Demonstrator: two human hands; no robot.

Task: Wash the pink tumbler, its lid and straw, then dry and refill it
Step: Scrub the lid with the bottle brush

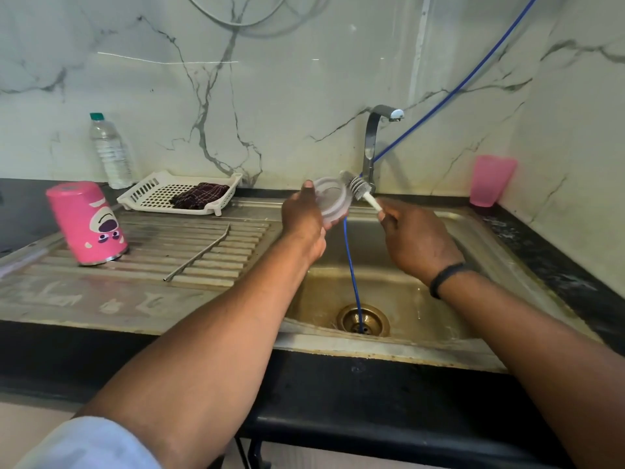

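clear lid (329, 201) gets scrubbed over the sink (389, 289)
left hand (302, 220) grips its rim; right hand (417, 240) pinches the brush (360, 191) handle, bristles just beyond; better to turn the lid.

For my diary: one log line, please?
left hand holds lid | right hand scrubs it with brush | tumbler, straw on drainboard

left hand (302, 221) holds lid (330, 200) | right hand (416, 241) grips brush (361, 190) | over sink (480, 252)
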